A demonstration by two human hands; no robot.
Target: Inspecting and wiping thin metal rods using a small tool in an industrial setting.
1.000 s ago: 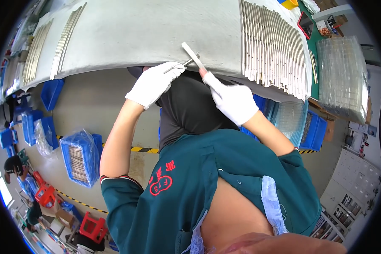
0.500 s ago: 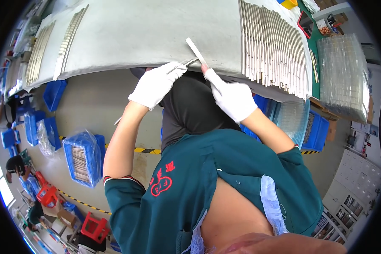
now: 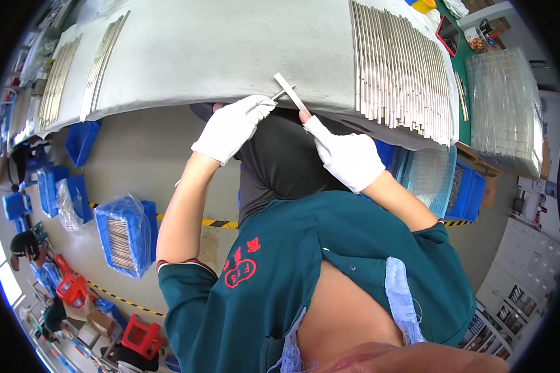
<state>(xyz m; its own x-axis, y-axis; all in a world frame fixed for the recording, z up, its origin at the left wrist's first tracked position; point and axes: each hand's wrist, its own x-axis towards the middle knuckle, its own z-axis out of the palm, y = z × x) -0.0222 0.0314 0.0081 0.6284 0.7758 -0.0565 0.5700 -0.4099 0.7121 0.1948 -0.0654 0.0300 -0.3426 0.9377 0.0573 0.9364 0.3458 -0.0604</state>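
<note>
My left hand, in a white glove, is closed around a thin metal rod. The rod's tip sticks out past the fingers at the table's near edge, and most of it is hidden by the glove and forearm. My right hand, gloved too but with a bare fingertip showing, grips a flat whitish strip by its near end. The strip slants across the rod's tip and appears to touch it; its exact kind cannot be made out.
A grey-white cloth covers the table. Many metal rods lie side by side on its right, with smaller groups at the left. Beyond the right end stands a plastic-wrapped stack. A blue crate of rods sits on the floor.
My right hand has drawn back slightly toward me, pulling the strip along across the rod's tip. My left hand has barely moved and still holds the rod.
</note>
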